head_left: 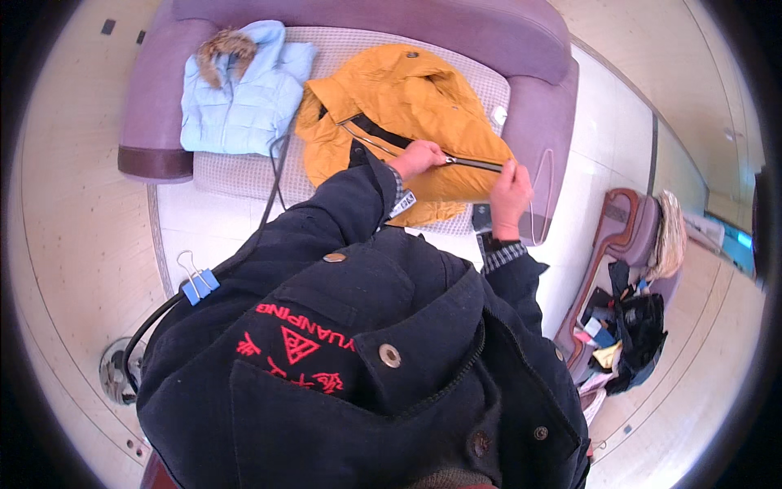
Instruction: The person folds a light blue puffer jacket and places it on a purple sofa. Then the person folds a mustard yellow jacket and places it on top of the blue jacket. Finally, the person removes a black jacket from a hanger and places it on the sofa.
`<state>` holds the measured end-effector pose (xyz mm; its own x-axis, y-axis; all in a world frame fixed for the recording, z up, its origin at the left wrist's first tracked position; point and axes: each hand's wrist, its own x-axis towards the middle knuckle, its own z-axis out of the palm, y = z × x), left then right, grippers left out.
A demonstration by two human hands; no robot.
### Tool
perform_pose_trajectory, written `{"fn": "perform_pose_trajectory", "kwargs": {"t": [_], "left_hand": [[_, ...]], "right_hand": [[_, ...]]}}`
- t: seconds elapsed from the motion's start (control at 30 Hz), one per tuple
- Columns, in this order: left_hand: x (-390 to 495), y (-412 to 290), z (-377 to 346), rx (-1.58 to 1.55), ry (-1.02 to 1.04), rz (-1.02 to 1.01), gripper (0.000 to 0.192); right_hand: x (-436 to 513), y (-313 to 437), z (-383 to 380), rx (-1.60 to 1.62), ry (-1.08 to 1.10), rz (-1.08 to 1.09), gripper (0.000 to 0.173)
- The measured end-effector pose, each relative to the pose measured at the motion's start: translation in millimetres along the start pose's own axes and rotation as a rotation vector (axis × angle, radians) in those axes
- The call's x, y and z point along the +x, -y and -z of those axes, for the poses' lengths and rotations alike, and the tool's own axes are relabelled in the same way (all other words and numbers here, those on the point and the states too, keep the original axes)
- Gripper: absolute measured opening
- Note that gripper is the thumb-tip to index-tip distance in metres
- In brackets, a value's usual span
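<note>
A mustard-yellow jacket (pixel 397 91) is spread on the seat of a purple sofa, its front zipper partly closed. My left hand (pixel 421 157) pinches the zipper's metal slider. At the jacket's hem, my right hand (pixel 512 189) grips the lower end of the zipper edge. Between the two hands the zipper tape is stretched fairly straight, and left of my left hand the front gapes over a dark strip. Beside the yellow jacket, at the left, lies a folded light-blue padded jacket (pixel 241 116) with a brown fur-trimmed hood.
The purple sofa (pixel 531 116) has an armrest at either side. A black cable (pixel 272 195) runs from my body towards the light-blue jacket, a blue binder clip (pixel 200 286) on it. At the right, another seat (pixel 605 244) holds a pile of clothes and a dark bag (pixel 638 330).
</note>
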<state>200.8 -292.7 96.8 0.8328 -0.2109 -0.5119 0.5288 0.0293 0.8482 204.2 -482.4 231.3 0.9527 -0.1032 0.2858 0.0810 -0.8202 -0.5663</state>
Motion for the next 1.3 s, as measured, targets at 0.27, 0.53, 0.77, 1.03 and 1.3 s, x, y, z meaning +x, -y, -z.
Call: {"fn": "perform_pose_trajectory", "kwargs": {"t": [0.27, 0.53, 0.77, 1.03, 1.3], "left_hand": [[-25, -52, -1, 0.102, -0.269, -0.296, 0.016], [-30, -54, 24, -0.069, -0.273, -0.158, 0.019], [-31, -48, 26, -0.301, -0.059, -0.109, 0.019], [-24, -61, -10, 0.29, -0.459, 0.062, 0.019], [-6, 5, 39, 1.197, -0.276, -0.014, 0.025]], "right_hand": [[35, 14, 6, -0.014, -0.051, 0.164, 0.029], [29, 53, -5, 0.079, 0.018, 0.229, 0.028], [37, 32, -4, 0.07, 0.024, 0.047, 0.024], [14, 57, -19, 0.101, 0.018, 0.161, 0.026], [9, 84, -5, 0.146, -0.028, 0.333, 0.028]]}}
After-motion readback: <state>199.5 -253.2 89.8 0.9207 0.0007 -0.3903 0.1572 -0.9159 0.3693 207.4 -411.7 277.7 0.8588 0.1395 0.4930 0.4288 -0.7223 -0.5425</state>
